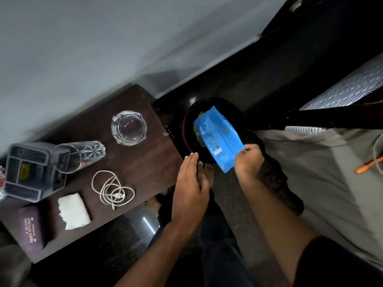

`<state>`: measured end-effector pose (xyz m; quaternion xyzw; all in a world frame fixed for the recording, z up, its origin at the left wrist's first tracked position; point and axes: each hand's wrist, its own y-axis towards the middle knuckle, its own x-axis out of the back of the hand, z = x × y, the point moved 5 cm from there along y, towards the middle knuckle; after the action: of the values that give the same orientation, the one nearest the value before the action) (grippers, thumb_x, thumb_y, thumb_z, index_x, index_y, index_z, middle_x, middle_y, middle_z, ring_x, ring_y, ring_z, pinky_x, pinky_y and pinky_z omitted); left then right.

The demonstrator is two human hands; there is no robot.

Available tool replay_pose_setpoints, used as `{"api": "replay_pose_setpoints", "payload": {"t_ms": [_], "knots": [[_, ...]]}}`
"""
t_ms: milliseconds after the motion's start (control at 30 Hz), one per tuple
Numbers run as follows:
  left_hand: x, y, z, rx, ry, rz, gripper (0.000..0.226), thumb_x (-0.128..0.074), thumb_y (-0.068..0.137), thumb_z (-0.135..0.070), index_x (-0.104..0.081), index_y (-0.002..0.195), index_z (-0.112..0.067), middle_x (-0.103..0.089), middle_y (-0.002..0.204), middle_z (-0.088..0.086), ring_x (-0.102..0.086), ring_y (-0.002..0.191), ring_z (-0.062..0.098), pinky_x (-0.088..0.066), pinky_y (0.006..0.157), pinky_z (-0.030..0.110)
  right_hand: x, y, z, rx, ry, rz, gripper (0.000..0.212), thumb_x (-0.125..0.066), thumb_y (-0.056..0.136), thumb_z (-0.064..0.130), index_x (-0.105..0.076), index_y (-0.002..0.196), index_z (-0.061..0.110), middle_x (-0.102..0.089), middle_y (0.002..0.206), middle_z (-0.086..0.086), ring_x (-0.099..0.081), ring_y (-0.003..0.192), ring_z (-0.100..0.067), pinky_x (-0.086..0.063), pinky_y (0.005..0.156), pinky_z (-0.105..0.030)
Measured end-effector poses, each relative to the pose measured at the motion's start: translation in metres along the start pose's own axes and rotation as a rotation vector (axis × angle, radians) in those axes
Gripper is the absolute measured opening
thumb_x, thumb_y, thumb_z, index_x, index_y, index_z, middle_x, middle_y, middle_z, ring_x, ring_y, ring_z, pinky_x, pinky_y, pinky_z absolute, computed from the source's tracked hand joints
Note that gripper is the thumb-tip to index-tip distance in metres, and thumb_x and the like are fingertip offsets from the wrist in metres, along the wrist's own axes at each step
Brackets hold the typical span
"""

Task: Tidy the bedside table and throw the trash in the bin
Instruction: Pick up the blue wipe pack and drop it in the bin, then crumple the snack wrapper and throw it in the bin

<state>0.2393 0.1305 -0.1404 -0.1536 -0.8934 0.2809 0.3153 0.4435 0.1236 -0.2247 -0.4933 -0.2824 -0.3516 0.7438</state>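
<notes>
I see a plain grey wall (87, 42) across the top of my view, meeting a dark glossy floor (238, 79) along a pale skirting line. A dark brown wooden table (132, 104) stands against that wall, and to the right a bed (310, 172) with a beige sheet and a striped cover sits beside a dark wooden frame rail. The light is dim, with faint glints on the floor.

A bedroom at home: I stand between a dark wooden counter (132, 104) against a grey wall (83, 48) and a bed (323, 162) with rumpled sheets, a charging cable (112, 188), glass ashtray (129, 127) and bin (192, 129) close by.
</notes>
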Motion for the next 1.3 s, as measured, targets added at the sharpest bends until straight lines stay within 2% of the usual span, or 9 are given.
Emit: {"api": "replay_pose_setpoints", "payload": {"t_ms": [67,167,367,467,633,900,1000,1100,1300], "knots": [[0.004,0.000,0.005,-0.018,0.046,-0.008,0.060,-0.048,0.098,-0.019,-0.036,0.156,-0.023,-0.036,0.165,-0.007,-0.019,0.155,0.000,-0.015,0.121,0.011,-0.010,0.012,0.008,-0.023,-0.021,0.018,0.026,-0.056,0.095,0.004,-0.067,0.119,0.001,-0.068,0.125,-0.022,-0.061,0.121,-0.037,-0.044,0.102,-0.036],[0.009,-0.001,0.014,-0.010,0.065,-0.010,0.061,-0.050,0.097,-0.014,-0.037,0.157,-0.021,-0.037,0.165,-0.004,-0.020,0.156,0.002,-0.014,0.121,0.010,-0.019,0.024,0.017,-0.081,-0.036,0.032,0.037,-0.058,0.094,0.009,-0.061,0.130,0.001,-0.061,0.135,-0.023,-0.057,0.127,-0.038,-0.045,0.106,-0.039],[0.015,-0.006,0.031,0.029,0.048,-0.003,0.063,-0.053,0.097,-0.008,-0.038,0.156,-0.021,-0.037,0.164,-0.005,-0.021,0.155,0.002,-0.011,0.118,0.004,-0.014,0.013,0.030,-0.022,-0.021,0.054,0.029,-0.052,0.093,0.004,-0.070,0.115,0.006,-0.066,0.126,-0.016,-0.065,0.113,-0.034,-0.053,0.092,-0.035],[0.021,-0.012,0.038,0.019,0.034,-0.003,0.058,-0.053,0.098,-0.010,-0.043,0.153,-0.025,-0.041,0.160,-0.012,-0.026,0.152,-0.002,-0.023,0.124,0.019,-0.007,-0.020,0.046,0.043,0.026,0.070,0.029,-0.049,0.094,0.005,-0.072,0.110,0.012,-0.070,0.120,-0.011,-0.066,0.101,-0.023,-0.048,0.080,-0.026],[0.057,-0.023,0.048,0.000,-0.048,-0.108,0.045,-0.050,0.096,-0.015,-0.059,0.135,-0.033,-0.059,0.136,-0.022,-0.051,0.131,-0.004,-0.043,0.110,0.025,-0.014,-0.106,0.123,0.377,0.193,0.211,0.020,-0.057,0.092,0.004,-0.074,0.098,0.012,-0.076,0.097,-0.003,-0.073,0.089,-0.023,-0.059,0.086,-0.044],[0.145,-0.050,0.088,-0.025,-0.104,-0.329,0.044,-0.046,0.089,-0.010,-0.070,0.123,-0.026,-0.068,0.120,-0.014,-0.062,0.116,0.001,-0.047,0.102,0.018,-0.029,-0.253,0.206,0.769,0.297,0.471,0.023,-0.055,0.088,0.009,-0.071,0.085,0.024,-0.065,0.066,0.006,-0.058,0.058,-0.021,-0.050,0.055,-0.041],[0.185,-0.072,0.120,0.021,-0.176,-0.453,0.045,-0.041,0.085,-0.009,-0.074,0.115,-0.019,-0.073,0.116,-0.008,-0.065,0.112,0.007,-0.049,0.103,0.026,-0.042,-0.319,0.210,0.893,0.275,0.561,0.023,-0.058,0.090,0.010,-0.073,0.087,0.028,-0.065,0.065,0.007,-0.055,0.054,-0.017,-0.045,0.050,-0.036],[0.224,-0.094,0.151,0.075,-0.215,-0.585,0.047,-0.036,0.083,-0.011,-0.075,0.109,-0.021,-0.073,0.111,-0.010,-0.064,0.105,0.001,-0.049,0.098,0.021,-0.056,-0.379,0.211,1.010,0.288,0.657,0.023,-0.059,0.092,0.007,-0.073,0.090,0.025,-0.062,0.061,0.010,-0.049,0.049,-0.007,-0.038,0.045,-0.025],[0.299,-0.126,0.223,0.144,-0.440,-0.793,0.032,-0.045,0.101,-0.009,-0.069,0.121,-0.017,-0.073,0.116,-0.004,-0.068,0.108,0.007,-0.055,0.092,0.030,-0.125,-0.479,0.209,1.214,0.077,0.842,0.016,-0.061,0.093,0.004,-0.076,0.095,0.010,-0.068,0.075,0.011,-0.057,0.058,0.004,-0.036,0.057,-0.005]]}}
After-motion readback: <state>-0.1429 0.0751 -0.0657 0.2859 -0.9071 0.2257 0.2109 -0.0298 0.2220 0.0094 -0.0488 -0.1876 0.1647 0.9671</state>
